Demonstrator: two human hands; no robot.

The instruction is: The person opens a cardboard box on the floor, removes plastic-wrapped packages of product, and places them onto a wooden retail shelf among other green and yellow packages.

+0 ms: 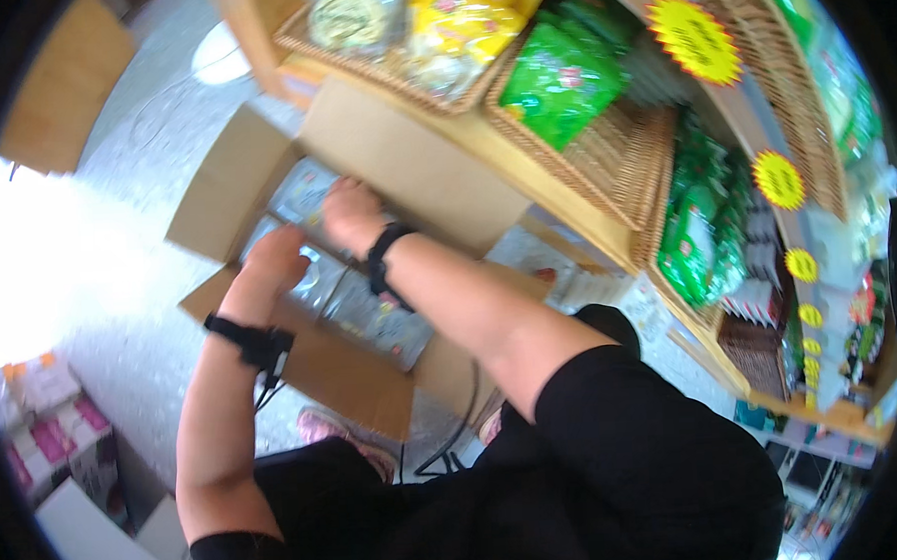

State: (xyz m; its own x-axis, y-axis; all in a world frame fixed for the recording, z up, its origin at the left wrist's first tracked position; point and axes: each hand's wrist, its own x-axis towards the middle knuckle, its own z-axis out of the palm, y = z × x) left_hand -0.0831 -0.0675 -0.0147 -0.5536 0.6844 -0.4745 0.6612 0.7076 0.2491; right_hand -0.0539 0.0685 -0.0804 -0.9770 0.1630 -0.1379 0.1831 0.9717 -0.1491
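Observation:
An open cardboard box (355, 378) stands on the floor before me, its flaps folded outward. Inside lie several clear plastic packages (379, 313) in rows, with cardboard between some of them. My left hand (275, 261) is over the near-left part of the box, fingers bent down toward the packages. Farther in, my right hand (352, 213) reaches down beside another clear package (302, 189) at the far end. Both sets of fingertips are hidden or blurred, so I cannot see whether either grips a package. Black straps circle both wrists.
A wooden shelf (557, 193) runs along the right, holding wicker baskets (616, 160) of green bags (560, 80) and yellow bags (459, 17). Yellow starburst tags (693, 40) bear writing. Stacked cartons (65, 439) stand at lower left. A dark cable (472, 399) hangs by my feet.

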